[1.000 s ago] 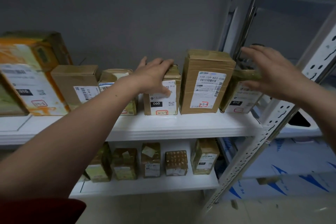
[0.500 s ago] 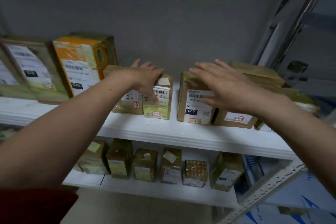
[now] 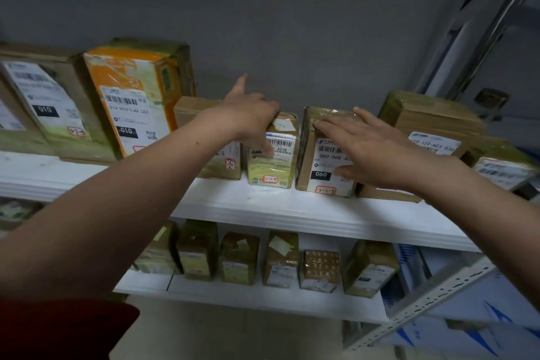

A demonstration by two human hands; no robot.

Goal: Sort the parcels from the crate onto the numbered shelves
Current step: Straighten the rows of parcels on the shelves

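Observation:
A row of labelled parcels stands on the upper white shelf (image 3: 263, 207). My left hand (image 3: 251, 117) lies over the top of a small yellow-taped parcel (image 3: 277, 161). Its thumb runs down the parcel's front label, its index finger points up, and its other fingers curl behind the top. My right hand (image 3: 374, 146) rests on the brown parcel marked 060 (image 3: 309, 152) just to the right. The fingers lie straight across its top and the thumb touches its front label. The crate is not in view.
A plain brown box (image 3: 195, 109), an orange parcel (image 3: 131, 108) and a large 010 parcel (image 3: 43, 102) stand to the left. A wide brown box (image 3: 432, 126) and another parcel (image 3: 502, 166) stand to the right. Several small parcels (image 3: 280, 263) line the lower shelf (image 3: 233, 298). A perforated post (image 3: 423, 310) is at the right.
Both hands shifted left along the row: my left from the 060 parcel to the yellow-taped one, my right from the right-end parcel to the 060 parcel. My left index finger has lifted.

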